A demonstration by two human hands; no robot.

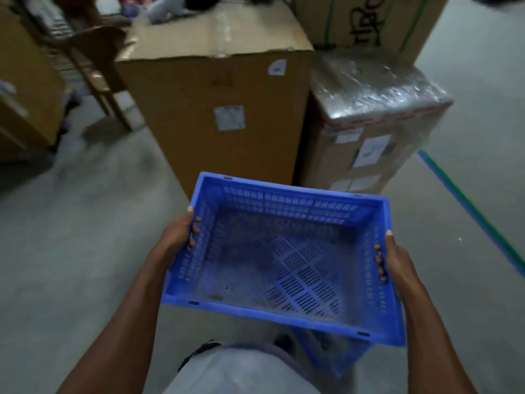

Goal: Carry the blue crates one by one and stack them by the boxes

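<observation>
A tall box (216, 115) stands on the floor (71, 237) ahead of both hands, a wrapped box (369, 120) beside it. The crate (281, 260) hangs between the hands, mouth up, long axis running left to right, tilted slightly. Left hand (181, 231) and right hand (395, 260) each grip a short end, fingers curled through the wall slots.
</observation>
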